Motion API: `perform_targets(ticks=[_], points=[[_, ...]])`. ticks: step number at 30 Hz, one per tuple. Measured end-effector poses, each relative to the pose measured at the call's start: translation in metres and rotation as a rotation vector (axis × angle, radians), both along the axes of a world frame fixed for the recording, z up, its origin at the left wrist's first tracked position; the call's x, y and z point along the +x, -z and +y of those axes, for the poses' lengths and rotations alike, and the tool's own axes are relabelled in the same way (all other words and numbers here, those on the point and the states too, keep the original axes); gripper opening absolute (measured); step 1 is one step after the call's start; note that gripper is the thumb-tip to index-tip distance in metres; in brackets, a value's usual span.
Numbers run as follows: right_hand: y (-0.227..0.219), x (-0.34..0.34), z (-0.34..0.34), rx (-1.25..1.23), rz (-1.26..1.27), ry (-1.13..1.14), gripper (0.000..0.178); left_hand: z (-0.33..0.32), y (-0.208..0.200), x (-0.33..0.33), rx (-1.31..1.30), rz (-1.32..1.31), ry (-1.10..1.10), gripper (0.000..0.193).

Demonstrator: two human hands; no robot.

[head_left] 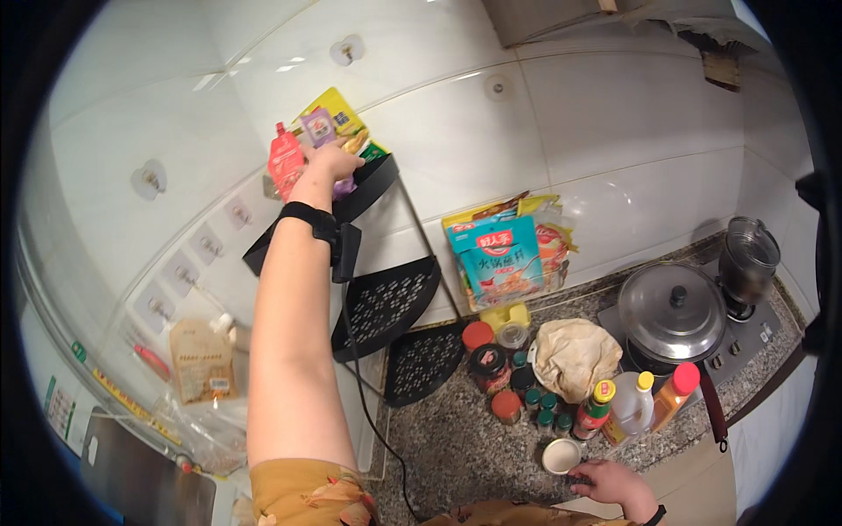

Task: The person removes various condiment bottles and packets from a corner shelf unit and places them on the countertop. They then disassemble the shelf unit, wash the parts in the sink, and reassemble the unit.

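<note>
My left hand reaches up into the top tier of a black corner rack, among several upright packets. A red spouted pouch stands beside my thumb; a purple sachet and a yellow packet rise just beyond. My thumb and fingers look apart, but the packets partly hide them, so a grip cannot be made out. Low on the right, my right hand lies by the counter's front edge, fingers loosely bent and holding nothing visible. Close to its fingertips is a small white bowl.
Two perforated lower tiers hang below. Seasoning packets lean on the tiled wall. Jars, bottles and a crumpled cream-coloured bag crowd the granite counter. A lidded pan sits on the stove. A black cable runs down from my left wrist strap.
</note>
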State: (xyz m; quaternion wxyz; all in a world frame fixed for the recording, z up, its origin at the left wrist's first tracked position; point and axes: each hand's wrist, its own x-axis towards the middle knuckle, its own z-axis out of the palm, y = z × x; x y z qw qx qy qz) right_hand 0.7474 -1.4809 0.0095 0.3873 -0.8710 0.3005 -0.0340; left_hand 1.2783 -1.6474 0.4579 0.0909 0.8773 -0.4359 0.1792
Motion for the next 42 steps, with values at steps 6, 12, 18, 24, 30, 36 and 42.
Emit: perform_targets(ticks=[6,12,18,24,30,36,42], points=[[0.001,0.007,0.004,-0.005,0.006,0.086,0.039,-0.038,0.011,-0.028,-0.063,0.166,-0.205,0.077],[0.002,0.005,-0.001,0.041,0.015,0.091,0.038,-0.006,-0.001,0.0,-0.083,0.146,-0.226,0.069],[0.006,0.005,-0.003,-0.046,-0.054,0.071,0.038,0.022,-0.001,0.058,-0.398,0.117,-0.258,0.055],[0.001,0.001,0.001,-0.077,-0.025,0.042,0.038,0.032,-0.003,0.074,-0.209,0.13,-0.078,0.054],[-0.004,-0.008,0.009,-0.012,-0.059,0.06,0.038,0.043,0.005,0.064,-0.389,0.582,0.039,0.071],[0.003,-0.021,0.011,-0.041,-0.092,0.046,0.038,0.1,-0.013,0.044,-0.783,0.734,0.339,0.05],[0.004,-0.005,0.003,-0.043,-0.077,-0.094,0.039,0.16,-0.024,-0.002,-1.06,0.531,0.588,0.035]])
